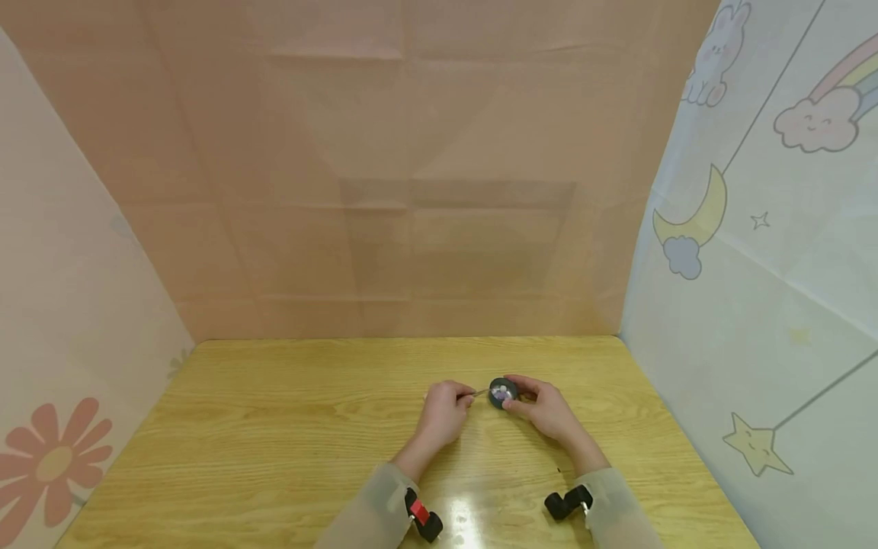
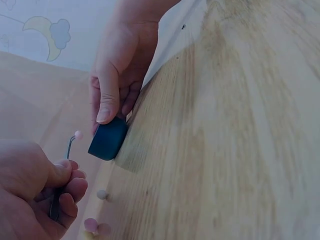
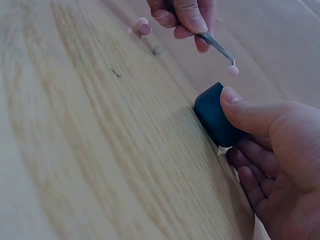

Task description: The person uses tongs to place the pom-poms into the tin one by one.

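In the head view my left hand [image 1: 442,413] pinches a pair of metal tweezers [image 3: 218,47] with a bent tip. A small pale pink ball [image 3: 233,70] sits at that tip, beside and above a dark teal round cup [image 2: 108,139]. My right hand [image 1: 550,413] holds the cup on the table, its thumb on the near side and a finger round the far side. Whitish and purple contents [image 1: 503,393] show inside the cup from above. In the right wrist view the cup's wall hides them.
Loose small balls lie on the wooden table [image 1: 309,427] near my left hand: a grey ball [image 2: 102,194], a pink ball [image 2: 91,224] and others beside it. A small dark speck [image 1: 559,470] lies near my right wrist. Sheets hang behind and at both sides.
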{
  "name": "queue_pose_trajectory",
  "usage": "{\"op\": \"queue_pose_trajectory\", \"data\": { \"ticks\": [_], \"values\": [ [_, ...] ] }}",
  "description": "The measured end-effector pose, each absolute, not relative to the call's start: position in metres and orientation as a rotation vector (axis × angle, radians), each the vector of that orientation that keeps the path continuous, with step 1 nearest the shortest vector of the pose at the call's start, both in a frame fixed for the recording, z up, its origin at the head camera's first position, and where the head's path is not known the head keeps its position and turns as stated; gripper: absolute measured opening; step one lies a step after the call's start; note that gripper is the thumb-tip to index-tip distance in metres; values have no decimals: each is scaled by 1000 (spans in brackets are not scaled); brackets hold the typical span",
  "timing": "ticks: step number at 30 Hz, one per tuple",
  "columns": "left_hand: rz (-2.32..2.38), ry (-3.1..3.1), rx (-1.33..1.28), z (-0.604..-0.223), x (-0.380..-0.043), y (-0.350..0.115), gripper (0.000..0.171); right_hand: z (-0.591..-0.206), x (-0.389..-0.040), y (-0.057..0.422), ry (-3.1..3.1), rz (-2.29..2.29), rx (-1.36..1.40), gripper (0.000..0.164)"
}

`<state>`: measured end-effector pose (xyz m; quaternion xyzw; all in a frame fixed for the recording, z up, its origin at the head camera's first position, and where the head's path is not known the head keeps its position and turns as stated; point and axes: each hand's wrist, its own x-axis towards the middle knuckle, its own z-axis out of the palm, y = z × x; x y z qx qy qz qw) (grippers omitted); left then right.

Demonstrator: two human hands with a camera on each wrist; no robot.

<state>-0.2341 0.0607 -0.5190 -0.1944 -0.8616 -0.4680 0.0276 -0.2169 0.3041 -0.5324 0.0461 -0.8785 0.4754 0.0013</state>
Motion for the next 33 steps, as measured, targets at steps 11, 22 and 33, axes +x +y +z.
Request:
{"op": "queue_pose_trajectory", "data": {
  "ticks": [11, 22, 33],
  "values": [
    [-1444, -2664, -562, -522, -235, 62, 14, -535, -218, 305, -2769, 1468, 145, 57],
    [-1456, -2692, -538, -523, -238, 64, 14, -535, -220, 303, -2763, 1477, 138, 57],
    [-1243, -2726, -621, -518, -241, 73, 13, -535, -219, 304, -2753, 1489, 134, 57]
  ]
}}
